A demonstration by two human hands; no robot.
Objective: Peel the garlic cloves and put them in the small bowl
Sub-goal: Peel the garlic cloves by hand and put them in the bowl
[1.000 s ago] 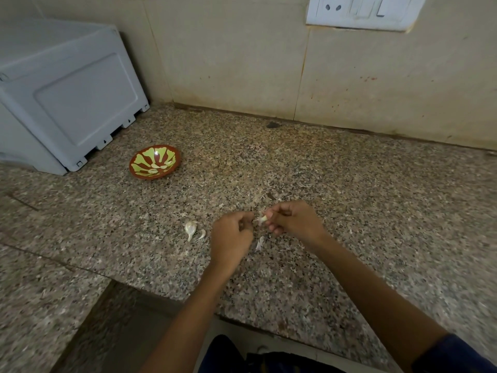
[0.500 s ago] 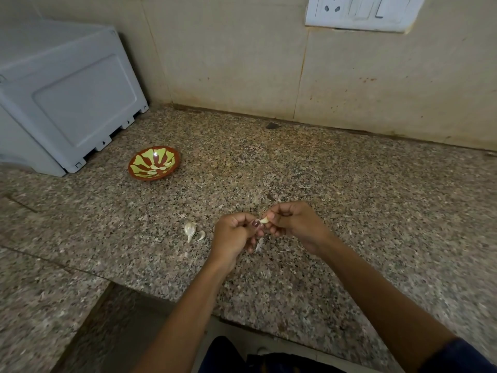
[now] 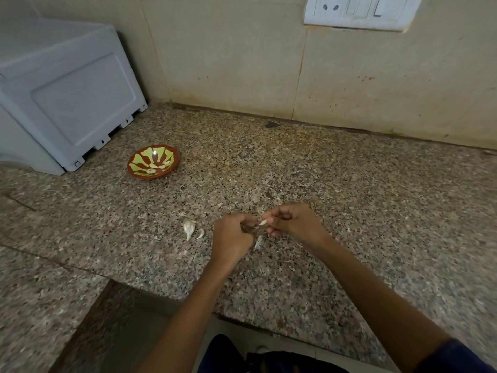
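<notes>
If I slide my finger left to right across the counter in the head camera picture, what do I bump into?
Grey plastic appliance → small red-and-yellow patterned bowl → unpeeled white garlic clove → left hand → right hand.

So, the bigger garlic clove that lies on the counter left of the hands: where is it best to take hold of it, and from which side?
Pinch the bigger garlic clove across its plump upper part, coming from above. It lies flat on the counter, and its thin tail points toward the person, so that end offers little to hold. The left hand is nearer, though it looks busy now.
</notes>
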